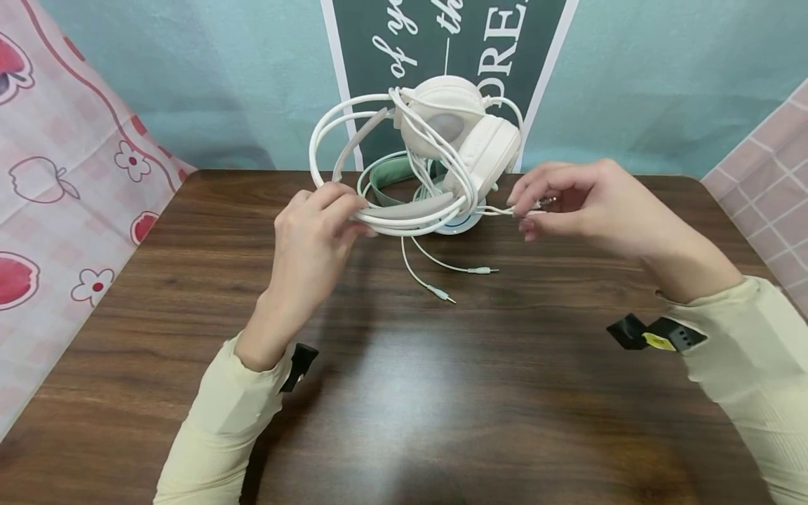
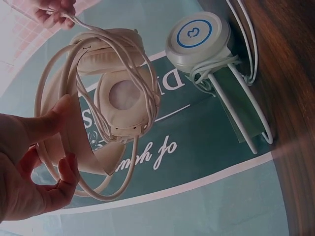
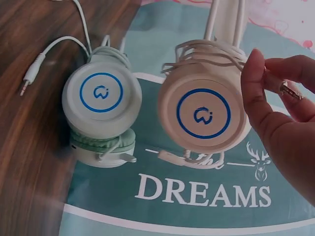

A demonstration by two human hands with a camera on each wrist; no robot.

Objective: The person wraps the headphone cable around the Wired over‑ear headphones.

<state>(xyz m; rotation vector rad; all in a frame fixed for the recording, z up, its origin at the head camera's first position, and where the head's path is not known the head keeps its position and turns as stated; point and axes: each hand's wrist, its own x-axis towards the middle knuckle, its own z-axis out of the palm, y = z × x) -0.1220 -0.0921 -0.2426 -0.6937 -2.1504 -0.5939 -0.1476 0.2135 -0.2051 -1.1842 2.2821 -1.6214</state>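
Note:
My left hand (image 1: 309, 235) grips the headband of a pair of off-white headphones (image 1: 489, 151), held up above the table. Its cable is wound in loops round the ear cups, and one ear cup (image 3: 202, 118) shows a blue ring logo in the right wrist view. Off to the right, the fingers and thumb of my right hand (image 1: 583, 200) pinch the cable's end, with a metal plug (image 3: 290, 91) sticking out. Behind and below lies a second pair, pale green headphones (image 2: 197, 42), partly hidden in the head view. Their two audio plugs (image 1: 480, 270) trail forward on the wood.
The brown wooden table (image 1: 404, 393) runs back to a teal cloth (image 1: 221, 91) with a dark green lettered panel (image 1: 379, 42). An apple-print cloth (image 1: 69, 210) hangs at the left, and a pink tiled surface (image 1: 766, 182) borders the right.

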